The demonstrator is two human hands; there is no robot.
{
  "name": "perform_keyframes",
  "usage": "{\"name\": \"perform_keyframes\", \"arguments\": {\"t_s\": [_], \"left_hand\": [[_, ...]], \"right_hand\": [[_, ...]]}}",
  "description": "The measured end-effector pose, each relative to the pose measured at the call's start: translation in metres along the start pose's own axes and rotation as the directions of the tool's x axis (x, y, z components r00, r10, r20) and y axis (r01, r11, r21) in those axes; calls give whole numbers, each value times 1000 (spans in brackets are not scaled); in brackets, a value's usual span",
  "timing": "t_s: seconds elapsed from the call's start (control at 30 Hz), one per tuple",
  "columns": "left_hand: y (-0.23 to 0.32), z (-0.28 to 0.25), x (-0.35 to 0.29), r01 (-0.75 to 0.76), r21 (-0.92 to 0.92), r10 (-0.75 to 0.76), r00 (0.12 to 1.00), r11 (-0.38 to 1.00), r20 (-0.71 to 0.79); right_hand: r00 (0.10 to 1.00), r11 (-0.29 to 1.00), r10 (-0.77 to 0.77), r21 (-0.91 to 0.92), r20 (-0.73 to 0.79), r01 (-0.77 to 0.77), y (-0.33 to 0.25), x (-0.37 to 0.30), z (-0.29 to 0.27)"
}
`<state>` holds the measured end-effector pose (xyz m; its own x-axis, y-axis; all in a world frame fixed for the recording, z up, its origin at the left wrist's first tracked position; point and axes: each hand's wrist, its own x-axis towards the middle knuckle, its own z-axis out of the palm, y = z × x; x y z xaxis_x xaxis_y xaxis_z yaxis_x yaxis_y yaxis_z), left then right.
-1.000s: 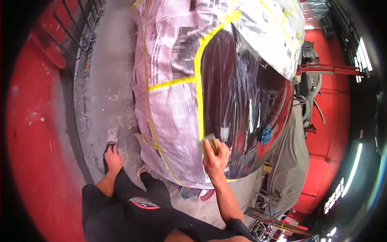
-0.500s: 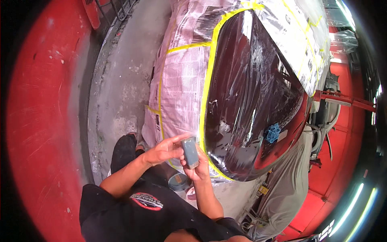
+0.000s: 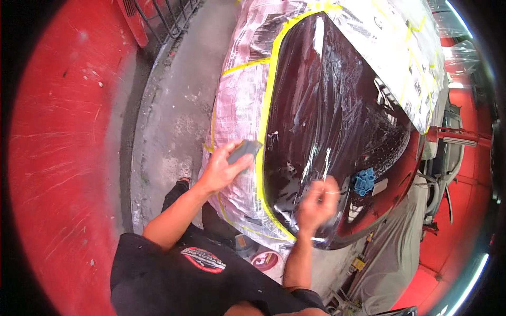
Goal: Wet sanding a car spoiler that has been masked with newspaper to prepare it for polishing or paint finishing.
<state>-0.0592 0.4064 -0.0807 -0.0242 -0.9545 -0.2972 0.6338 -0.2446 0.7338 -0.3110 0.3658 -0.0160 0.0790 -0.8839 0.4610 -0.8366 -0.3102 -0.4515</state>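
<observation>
My left hand (image 3: pixel 224 173) grips a grey sanding block (image 3: pixel 243 150), fingers on one side and thumb on the other. It hovers over the yellow tape edge of a dark, wet car panel (image 3: pixel 311 105) streaked with whitish residue. Over the panel's near part is my right hand (image 3: pixel 318 203), smeared by motion. Its fingers look curled, but whether anything is in them cannot be made out. Right of that hand a crumpled blue cloth (image 3: pixel 363 181) lies on the panel, with a small flat pale piece (image 3: pixel 380 186) beside it.
Paper masking (image 3: pixel 240 110) with yellow tape surrounds the panel on the left and at the far right. A reddish bucket (image 3: pixel 267 262) stands on the floor near my body. A grey cover (image 3: pixel 387 253) drapes something at the right. A red wall (image 3: pixel 63 131) rises at the left.
My hands have parted. The sanding block, earlier between both hands, is now in my left hand alone, farther forward and tilted. My right hand has swung right over the panel.
</observation>
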Motion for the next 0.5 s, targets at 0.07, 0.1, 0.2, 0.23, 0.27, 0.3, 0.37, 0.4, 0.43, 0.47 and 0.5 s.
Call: {"name": "perform_keyframes", "arguments": {"t_s": [0.07,0.1,0.2,0.23,0.27,0.3,0.37,0.4,0.43,0.47,0.5], "left_hand": [[2,28,23,-264,512,455,841,817,-292],[1,42,32,-279,521,469,839,807,-277],[-7,64,57,-243,614,564,720,751,-405],[-13,64,64,-189,811,694,644,554,-324],[-19,67,72,-111,940,791,577,324,-204],[-27,70,80,-177,894,782,573,411,-246],[-32,76,85,-153,908,808,530,391,-258],[-33,77,85,-132,918,827,495,374,-265],[-32,79,80,-121,924,808,535,363,-247],[-32,83,74,-104,925,811,524,365,-260],[-32,89,65,-62,934,787,560,352,-260]], "right_hand": [[972,937,-105,-349,-210,26,74,38,-40],[956,877,-98,-479,-277,-48,116,54,-57],[957,766,52,-603,-284,-221,182,86,-77],[964,773,64,-598,-258,-212,186,91,-73],[965,783,54,-589,-256,-200,196,95,-72],[975,838,21,-528,-222,-138,208,95,-69],[985,920,79,-370,-153,-131,226,89,-58],[987,926,71,-358,-142,-118,231,85,-54],[983,944,94,-298,-157,-138,240,78,-50],[979,959,120,-237,-165,-157,241,76,-46],[973,958,140,-222,-186,-180,243,75,-43]]}}
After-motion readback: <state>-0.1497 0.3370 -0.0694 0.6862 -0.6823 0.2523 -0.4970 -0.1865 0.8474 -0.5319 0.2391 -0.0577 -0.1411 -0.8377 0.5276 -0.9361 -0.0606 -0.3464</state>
